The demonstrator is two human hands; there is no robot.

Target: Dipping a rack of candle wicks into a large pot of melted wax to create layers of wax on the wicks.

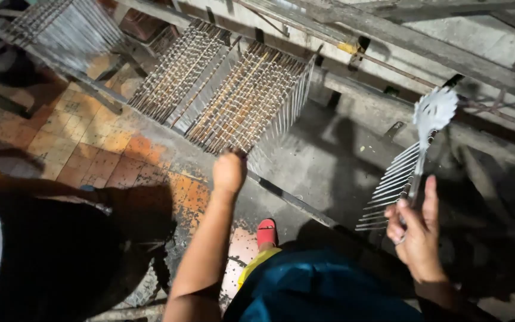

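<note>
My left hand (229,172) is closed at the near edge of a big rack of thin metal rods (239,95) that stands tilted on a frame, gripping a rod end there. My right hand (418,229) holds a comb-like metal tool (415,161) by its stem; a row of long thin tines sticks out to the left and a round toothed head tops it. A red sandal (266,231) shows on my foot below, with blue cloth over my lap.
A second rack of rods (67,27) stands at the upper left. Orange floor tiles (90,143) lie to the left, a grey concrete pit (329,167) in the middle, and wooden beams (424,42) cross the top right. A dark round container (61,256) sits at lower left.
</note>
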